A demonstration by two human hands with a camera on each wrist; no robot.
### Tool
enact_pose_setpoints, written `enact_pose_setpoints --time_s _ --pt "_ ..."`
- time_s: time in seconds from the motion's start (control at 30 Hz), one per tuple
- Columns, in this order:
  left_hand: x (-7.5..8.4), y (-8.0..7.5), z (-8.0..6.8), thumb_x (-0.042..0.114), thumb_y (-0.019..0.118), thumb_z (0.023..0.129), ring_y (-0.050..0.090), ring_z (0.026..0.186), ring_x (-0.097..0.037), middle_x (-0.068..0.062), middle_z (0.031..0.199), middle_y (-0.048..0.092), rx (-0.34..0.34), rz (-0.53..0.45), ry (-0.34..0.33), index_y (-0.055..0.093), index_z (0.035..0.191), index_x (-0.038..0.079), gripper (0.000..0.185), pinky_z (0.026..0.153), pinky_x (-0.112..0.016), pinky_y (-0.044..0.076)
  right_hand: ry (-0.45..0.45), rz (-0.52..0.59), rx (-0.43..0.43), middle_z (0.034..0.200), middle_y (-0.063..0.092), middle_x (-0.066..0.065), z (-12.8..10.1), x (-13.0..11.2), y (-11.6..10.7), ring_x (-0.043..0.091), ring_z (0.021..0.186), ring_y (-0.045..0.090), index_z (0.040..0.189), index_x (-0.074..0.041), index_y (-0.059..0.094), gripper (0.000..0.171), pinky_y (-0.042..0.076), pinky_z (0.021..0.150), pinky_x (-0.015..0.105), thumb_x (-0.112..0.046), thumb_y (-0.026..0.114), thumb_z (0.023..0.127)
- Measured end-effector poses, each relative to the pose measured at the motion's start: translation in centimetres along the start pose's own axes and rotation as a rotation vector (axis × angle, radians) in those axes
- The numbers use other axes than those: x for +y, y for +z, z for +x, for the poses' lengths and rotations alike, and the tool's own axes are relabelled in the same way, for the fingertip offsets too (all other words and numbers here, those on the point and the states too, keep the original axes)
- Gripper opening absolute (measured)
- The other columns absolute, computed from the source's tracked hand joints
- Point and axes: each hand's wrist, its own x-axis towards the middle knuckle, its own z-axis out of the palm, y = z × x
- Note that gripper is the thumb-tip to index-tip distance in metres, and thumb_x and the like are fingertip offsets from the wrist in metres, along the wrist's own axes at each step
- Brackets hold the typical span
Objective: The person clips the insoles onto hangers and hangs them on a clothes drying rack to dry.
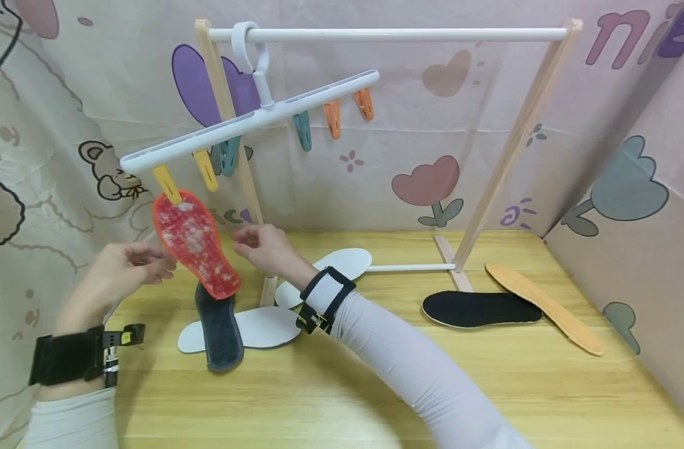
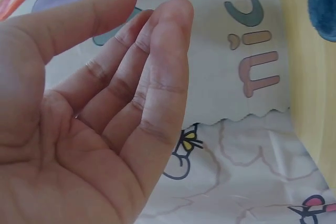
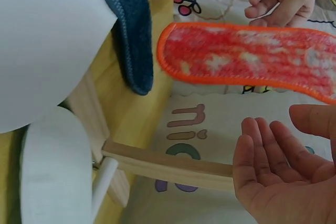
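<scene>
The red insole hangs between my two hands from a yellow clip, its long axis tilted, heel up and toe down toward the surface. It is flat, speckled white, with a stitched orange rim. My left hand and right hand flank it, each grip released, fingers loose, holding nothing.

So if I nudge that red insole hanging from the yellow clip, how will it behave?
The red insole hangs from one yellow clip, so it would probably swing and twist. It looks thin and light, likely bendy. A firm tug might pull it free.
</scene>
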Motion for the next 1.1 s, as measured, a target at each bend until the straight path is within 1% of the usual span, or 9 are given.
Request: enact_pose_setpoints --time_s 0.23,0.37,0.53,0.63,0.77,0.9,0.97,1.03,1.1 --pt "-0.5 0.7 0.3 0.012 0.06 0.107 0.071 0.083 0.001 -0.029 0.117 0.076 -0.021 0.006 0.002 0.06 0.138 -0.014 0.04 0.076 -0.021 0.06 0.036 -0.027 -0.028 0.131 0.076 0.009 0.0 0.9 0.4 0.019 0.117 0.071 0.135 -0.008 0.071 0.029 0.057 0.086 0.02 -0.019 0.063 0.11" --pt "-0.6 1.1 0.6 0.008 0.061 0.105 0.073 0.085 -0.003 -0.032 0.12 0.074 -0.04 -0.004 0.001 0.057 0.14 -0.016 0.043 0.077 -0.022 0.061 0.058 -0.006 -0.041 0.125 0.077 0.01 0.0 1.5 0.6 0.018 0.108 0.072 0.133 -0.006 0.073 0.028 0.056 0.081 0.019 -0.018 0.064 0.109" --pt "-0.9 1.7 1.1 0.005 0.062 0.103 0.074 0.087 -0.008 -0.032 0.121 0.074 -0.064 -0.024 -0.026 0.06 0.136 -0.017 0.039 0.076 -0.024 0.063 0.084 0.039 -0.056 0.114 0.078 0.012 0.1 2.2 1.1 0.027 0.106 0.075 0.132 -0.002 0.073 0.028 0.055 0.075 0.019 -0.015 0.064 0.109" --pt "-1.1 2.1 1.4 0.004 0.064 0.103 0.075 0.088 -0.011 -0.032 0.12 0.074 -0.075 -0.033 -0.04 0.061 0.133 -0.017 0.038 0.076 -0.026 0.064 0.097 0.049 -0.068 0.113 0.079 0.016 0.2 2.5 1.5 0.031 0.107 0.075 0.131 0.001 0.073 0.029 0.053 0.074 0.019 -0.013 0.064 0.108" --pt "-1.5 2.5 1.6 0.0 0.062 0.102 0.076 0.087 -0.015 -0.034 0.12 0.074 -0.087 -0.043 -0.047 0.06 0.133 -0.021 0.037 0.076 -0.028 0.065 0.115 0.052 -0.084 0.113 0.079 0.021 0.4 2.8 1.9 0.032 0.105 0.075 0.129 0.004 0.073 0.027 0.052 0.072 0.019 -0.009 0.065 0.107" --pt "-1.8 2.9 1.8 -0.005 0.06 0.101 0.077 0.085 -0.017 -0.036 0.117 0.074 -0.094 -0.065 -0.065 0.057 0.133 -0.024 0.038 0.076 -0.029 0.066 0.131 0.031 -0.094 0.107 0.079 0.018 0.6 3.1 2.4 0.024 0.093 0.073 0.127 0.005 0.074 0.025 0.053 0.07 0.019 -0.007 0.065 0.106" --pt "-2.0 3.0 1.9 -0.006 0.058 0.101 0.077 0.085 -0.018 -0.035 0.114 0.074 -0.099 -0.067 -0.074 0.057 0.133 -0.025 0.037 0.076 -0.029 0.066 0.136 0.001 -0.094 0.106 0.079 0.014 0.7 3.2 2.7 0.016 0.087 0.069 0.126 0.004 0.075 0.025 0.053 0.07 0.019 -0.008 0.066 0.106" --pt "-2.1 3.0 2.0 -0.005 0.057 0.102 0.077 0.087 -0.018 -0.035 0.113 0.074 -0.109 -0.066 -0.077 0.056 0.132 -0.025 0.036 0.076 -0.027 0.065 0.14 -0.029 -0.093 0.108 0.079 0.013 0.9 3.3 3.0 0.012 0.085 0.066 0.125 0.003 0.076 0.024 0.054 0.071 0.019 -0.009 0.066 0.106" --pt "-2.2 3.1 2.1 -0.006 0.058 0.101 0.077 0.088 -0.019 -0.035 0.114 0.074 -0.119 -0.065 -0.084 0.055 0.134 -0.025 0.038 0.077 -0.027 0.065 0.14 -0.07 -0.089 0.111 0.08 0.012 0.9 3.3 3.2 0.011 0.087 0.067 0.124 0.001 0.077 0.024 0.055 0.073 0.019 -0.01 0.067 0.106"
